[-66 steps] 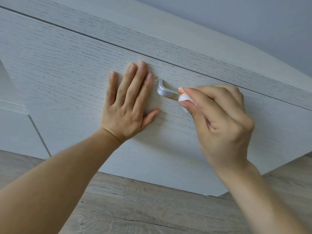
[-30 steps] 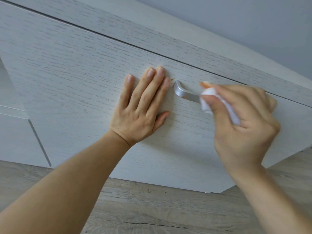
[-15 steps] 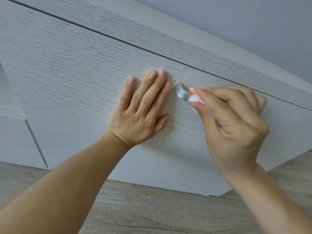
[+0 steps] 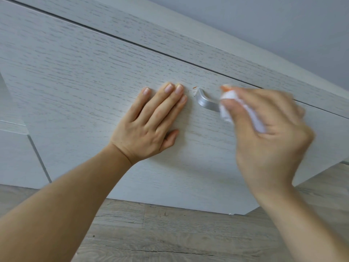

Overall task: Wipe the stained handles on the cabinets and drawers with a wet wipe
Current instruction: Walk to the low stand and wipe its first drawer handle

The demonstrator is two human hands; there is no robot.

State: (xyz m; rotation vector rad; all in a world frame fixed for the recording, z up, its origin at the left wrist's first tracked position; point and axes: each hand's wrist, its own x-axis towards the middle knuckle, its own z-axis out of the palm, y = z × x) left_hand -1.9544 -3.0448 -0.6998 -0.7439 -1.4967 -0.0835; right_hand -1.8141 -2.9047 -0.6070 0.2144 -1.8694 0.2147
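A silver metal handle sits on a whitewashed wood-grain drawer front. Its left end shows; the rest is behind my right hand. My right hand, blurred by motion, pinches a folded white wet wipe against the handle's middle. My left hand lies flat on the drawer front just left of the handle, fingers together and holding nothing. Small orange-brown specks mark the panel beside the handle's left end.
Above the drawer runs the cabinet top edge, with a grey wall behind it. Another drawer front adjoins at the left. Grey wood-look floor lies below.
My right hand has slid the wipe to the right along the handle, uncovering more of its left end. The left hand stays flat on the drawer front.
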